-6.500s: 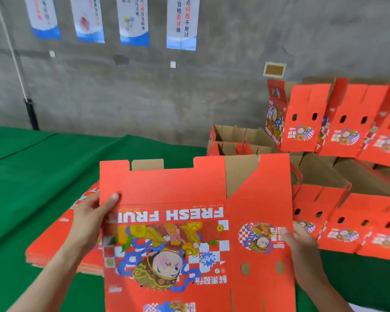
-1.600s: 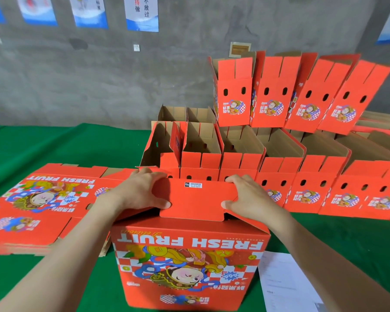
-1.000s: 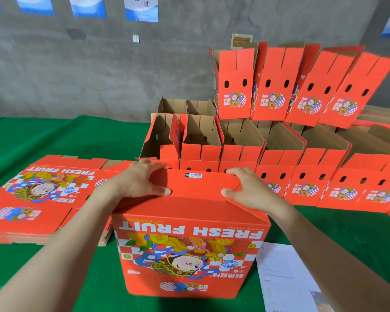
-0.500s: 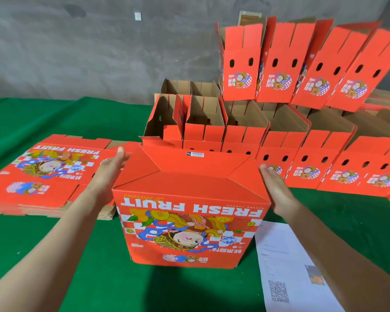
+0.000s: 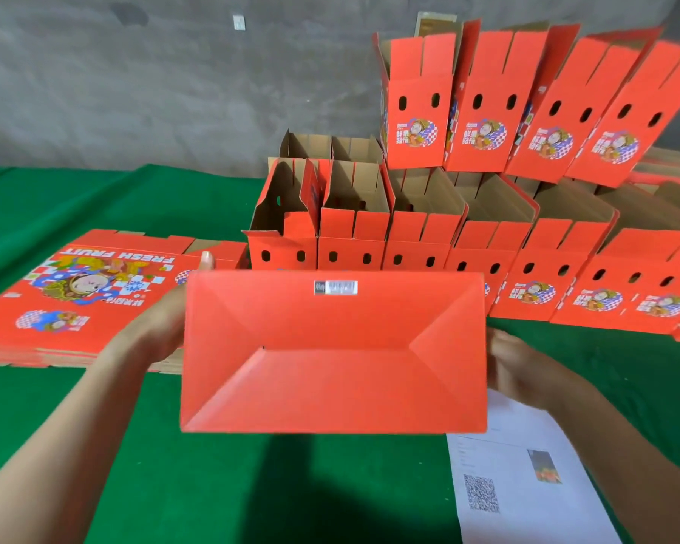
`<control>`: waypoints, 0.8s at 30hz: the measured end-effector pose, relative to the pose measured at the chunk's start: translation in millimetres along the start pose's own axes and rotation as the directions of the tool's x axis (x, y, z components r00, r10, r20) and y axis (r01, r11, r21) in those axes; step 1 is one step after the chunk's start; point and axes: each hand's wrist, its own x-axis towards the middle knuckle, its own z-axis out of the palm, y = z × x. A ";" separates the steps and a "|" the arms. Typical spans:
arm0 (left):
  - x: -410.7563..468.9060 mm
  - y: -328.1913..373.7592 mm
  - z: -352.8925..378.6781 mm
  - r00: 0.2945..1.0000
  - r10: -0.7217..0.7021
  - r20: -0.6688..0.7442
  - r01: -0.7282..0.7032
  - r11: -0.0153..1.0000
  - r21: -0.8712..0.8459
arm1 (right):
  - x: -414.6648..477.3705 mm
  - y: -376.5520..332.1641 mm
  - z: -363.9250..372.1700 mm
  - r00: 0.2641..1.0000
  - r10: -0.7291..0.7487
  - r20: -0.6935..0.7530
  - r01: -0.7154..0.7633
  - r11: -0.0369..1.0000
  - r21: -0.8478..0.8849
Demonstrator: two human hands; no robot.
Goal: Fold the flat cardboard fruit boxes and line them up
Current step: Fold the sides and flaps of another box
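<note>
- Head view: a red box (image 5: 332, 351) is held up over the green table (image 5: 95, 198), in the middle of the picture. Its closed, folded bottom faces the camera, and a small white sticker (image 5: 335, 287) sits near its top edge.
- The left hand (image 5: 162, 327) is at 9 o'clock of the box, pressed flat on its left side. One fingertip pokes up over the top left corner. The other fingers are hidden behind the box.
- The right hand (image 5: 527, 367) is at 3 o'clock of the box, against its right side. It is blurry, and its fingers curl in toward the box. Both hands hold the box between them.
- A pile of flat boxes (image 5: 79, 292) lies on the table at 9 o'clock, behind the left hand. The top one says FRESH FRUIT upside down and has a cartoon face on it.
- A row of folded boxes (image 5: 468, 245) stands at 12 to 3 o'clock, behind the held box, with open tops. They are side by side and touching.
- More folded boxes (image 5: 527, 104) are stacked on top of that row at 1 o'clock. They lean to the right.
- A white paper (image 5: 527, 484) with a square code lies on the table at 5 o'clock, partly under the right arm.
- A grey wall (image 5: 134, 72) is at the back.
</note>
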 end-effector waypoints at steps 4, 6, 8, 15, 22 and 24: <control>6.7 -8.4 -2.6 0.998 -0.047 0.046 0.054 0.984 -0.169 | -8.0 -6.1 -4.4 0.964 -0.202 0.172 0.195 0.979 0.057; 11.1 -17.6 -0.1 0.997 -0.062 0.041 0.069 0.975 -0.212 | -10.7 -9.0 -2.8 0.938 -0.286 0.196 0.283 0.958 0.046; 15.7 -25.8 3.6 0.997 -0.073 0.022 0.076 0.970 -0.231 | -13.6 -13.8 0.4 0.927 -0.339 0.158 0.347 0.937 -0.028; 30.2 -59.8 17.6 0.980 -0.194 0.040 0.198 0.956 -0.215 | -17.9 -30.4 21.5 0.854 -0.481 0.198 0.506 0.681 -0.530; 29.0 -56.1 35.3 0.998 -0.043 -0.056 0.011 0.879 -0.477 | -19.3 -36.8 42.9 0.840 -0.513 0.176 0.420 0.411 -0.809; 30.5 -45.2 36.1 0.993 0.054 -0.107 -0.102 0.855 -0.508 | -17.2 -38.9 45.9 0.808 -0.555 0.196 0.438 0.345 -0.830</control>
